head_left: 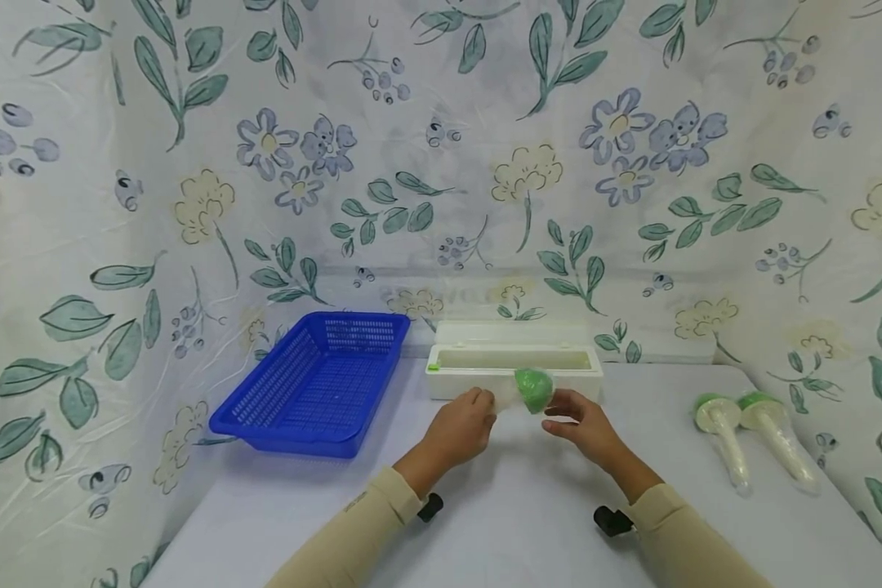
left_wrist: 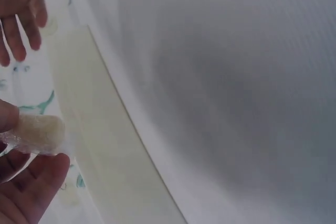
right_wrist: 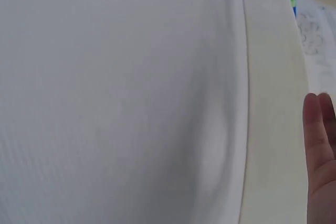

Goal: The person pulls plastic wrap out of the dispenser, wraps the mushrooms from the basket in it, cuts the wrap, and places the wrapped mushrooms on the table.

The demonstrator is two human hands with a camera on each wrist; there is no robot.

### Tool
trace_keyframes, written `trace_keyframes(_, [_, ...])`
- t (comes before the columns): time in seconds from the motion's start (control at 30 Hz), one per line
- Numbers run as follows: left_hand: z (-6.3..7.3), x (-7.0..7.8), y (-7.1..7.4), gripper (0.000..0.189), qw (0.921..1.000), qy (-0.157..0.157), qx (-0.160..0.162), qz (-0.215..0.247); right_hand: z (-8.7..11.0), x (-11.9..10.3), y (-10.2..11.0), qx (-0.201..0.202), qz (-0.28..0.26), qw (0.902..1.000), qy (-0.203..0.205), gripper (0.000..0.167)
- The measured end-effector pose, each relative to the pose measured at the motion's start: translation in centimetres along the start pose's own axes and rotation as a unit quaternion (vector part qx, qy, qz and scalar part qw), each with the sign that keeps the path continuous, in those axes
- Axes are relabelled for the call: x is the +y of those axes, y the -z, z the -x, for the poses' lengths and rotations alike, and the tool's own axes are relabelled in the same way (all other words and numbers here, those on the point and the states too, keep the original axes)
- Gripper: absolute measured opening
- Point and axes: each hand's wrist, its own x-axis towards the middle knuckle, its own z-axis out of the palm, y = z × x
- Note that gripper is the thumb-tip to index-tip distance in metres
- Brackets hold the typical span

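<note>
In the head view my left hand (head_left: 459,429) pinches the cream stalk of a plastic-wrapped, mushroom-shaped item with a green cap (head_left: 534,390). Its rounded stalk end (left_wrist: 42,134) shows between thumb and fingers in the left wrist view. Beside the cap is my right hand (head_left: 584,425), fingers parted and gently bent; whether they touch the cap I cannot tell. The right wrist view shows that hand's fingers (right_wrist: 317,135) extended, holding nothing. Behind the item stands a long white box (head_left: 441,384) with its lid raised.
A blue perforated basket (head_left: 360,437) stands on the left of the white table (head_left: 514,531). Two similar wrapped items, a nearer-centre one (head_left: 723,437) and an outer one (head_left: 782,437), lie at the right. A flower-patterned curtain (head_left: 441,237) hangs behind.
</note>
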Motion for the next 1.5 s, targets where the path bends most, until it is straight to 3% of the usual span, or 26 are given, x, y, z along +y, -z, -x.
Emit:
trace_keyframes(0.13, [0.2, 1.2, -0.6, 0.020, 0.9977, 0.018, 0.032, 0.058, 0.1, 0.2, -1.4, 0.001, -0.014, 0.9999, -0.003, 0.044])
trace_keyframes(0.4, [0.6, 3.8, -1.1, 0.023, 0.9909, 0.006, 0.045, 0.127, 0.5, 0.1, -3.2, 0.025, -0.062, 0.9974, 0.028, 0.053])
trace_keyframes(0.5, [0.6, 4.2, -0.9, 0.024, 0.9903, 0.006, 0.033, 0.135, 0.5, -0.3, -3.3, 0.042, -0.074, 0.9960, 0.028, 0.052])
trace_keyframes(0.67, [0.6, 4.1, -0.5, 0.038, 0.9950, 0.012, 0.006, 0.099, 0.8, -1.0, -2.8, 0.049, -0.057, 0.9968, 0.026, 0.046])
trace_keyframes(0.8, [1.1, 3.1, -0.4, 0.044, 0.9977, 0.017, -0.002, 0.065, 0.9, -1.0, -1.8, 0.070, -0.019, 0.9972, 0.018, 0.042])
trace_keyframes(1.0, [2.1, 0.5, 0.4, 0.044, 0.9982, 0.030, 0.021, 0.049, 1.4, -0.4, 0.7, 0.086, 0.030, 0.9959, -0.004, 0.031])
trace_keyframes(1.13, [3.4, -1.8, 0.9, 0.042, 0.9962, 0.056, 0.034, 0.058, 2.2, 0.2, 2.5, 0.087, 0.066, 0.9932, -0.040, 0.034])
trace_keyframes(1.3, [5.1, -4.4, 0.8, 0.036, 0.9930, 0.099, 0.014, 0.063, 3.6, 1.4, 5.0, 0.107, 0.093, 0.9857, -0.091, 0.045])
trace_keyframes(1.5, [6.5, -5.9, 0.7, 0.037, 0.9847, 0.147, -0.005, 0.094, 5.0, 2.6, 7.9, 0.131, 0.132, 0.9770, -0.104, 0.051])
